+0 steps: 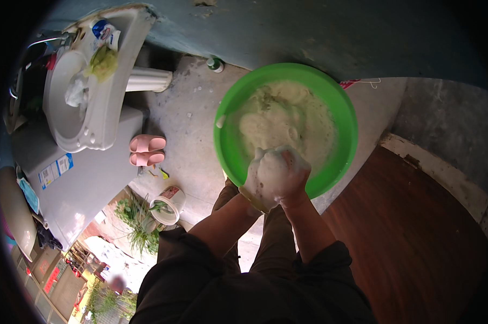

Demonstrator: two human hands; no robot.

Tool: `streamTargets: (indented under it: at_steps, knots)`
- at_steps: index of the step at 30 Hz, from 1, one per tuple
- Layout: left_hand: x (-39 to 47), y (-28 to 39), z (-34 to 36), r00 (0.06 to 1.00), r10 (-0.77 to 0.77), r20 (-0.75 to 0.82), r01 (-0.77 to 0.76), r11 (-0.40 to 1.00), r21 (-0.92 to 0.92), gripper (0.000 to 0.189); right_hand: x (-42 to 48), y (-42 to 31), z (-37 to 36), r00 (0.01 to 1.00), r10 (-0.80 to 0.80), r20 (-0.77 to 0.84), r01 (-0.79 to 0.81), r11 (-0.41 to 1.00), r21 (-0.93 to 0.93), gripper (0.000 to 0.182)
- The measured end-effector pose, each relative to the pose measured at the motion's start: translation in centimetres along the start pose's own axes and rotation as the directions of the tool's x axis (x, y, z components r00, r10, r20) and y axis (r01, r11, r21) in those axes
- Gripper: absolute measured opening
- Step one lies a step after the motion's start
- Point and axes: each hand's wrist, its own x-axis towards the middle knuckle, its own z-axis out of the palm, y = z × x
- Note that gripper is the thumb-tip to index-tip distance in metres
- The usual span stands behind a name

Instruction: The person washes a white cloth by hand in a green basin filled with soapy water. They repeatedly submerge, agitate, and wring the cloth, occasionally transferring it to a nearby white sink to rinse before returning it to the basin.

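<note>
A round green plastic basin (pixel 351 121) stands on the floor before me, holding cloudy liquid and pale foam (pixel 284 113). Bulging, foam-coated shapes show in it; they may be wet cloth. My left hand (pixel 260 182) and my right hand (pixel 298 174) are pressed together above the basin's near side. Thick white suds cover both hands and hide most fingers. Whether something is gripped between them cannot be made out. A yellowish bangle (pixel 253 199) circles my left wrist.
A white pedestal sink (pixel 126 44) and a washing machine (pixel 102 178) stand at left. Nearby are pink slippers (pixel 147 150), a white bucket (pixel 167 210) and a green bottle (pixel 215 65). A hanger (pixel 367 82) lies against the wall; a brown wooden panel (pixel 398 227) is at right.
</note>
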Motion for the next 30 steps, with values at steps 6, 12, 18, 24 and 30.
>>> streamTargets:
  at_steps: [6,12,18,24,30]
  knots:
    - [-1.7,-0.7,-0.4,0.999,-0.047,0.007,0.048,0.968,-0.246,0.038,0.2,-0.7,0.0,1.0,-0.004,0.006,0.004,1.0,-0.024,0.016]
    - [-0.1,2.4,-1.1,1.0,-0.021,0.024,0.016,0.982,0.188,0.03,0.2,-1.0,-0.3,1.0,-0.02,0.002,0.02,1.0,-0.006,0.015]
    - [-2.4,-0.4,-0.3,0.997,-0.014,-0.072,0.031,0.969,0.245,0.034,1.4,-3.0,-2.3,0.998,0.056,0.042,-0.065,0.963,0.262,0.024]
    - [1.5,6.2,-3.0,0.986,0.166,-0.033,-0.09,0.682,0.726,0.02,1.0,-1.8,-5.4,0.905,0.35,0.24,-0.424,0.708,0.565,0.06]
    - [0.0,4.7,-1.9,0.935,0.343,-0.093,-0.107,0.521,0.846,0.022,-3.5,-1.3,-3.6,0.692,0.429,0.58,-0.533,-0.238,0.812,0.063]
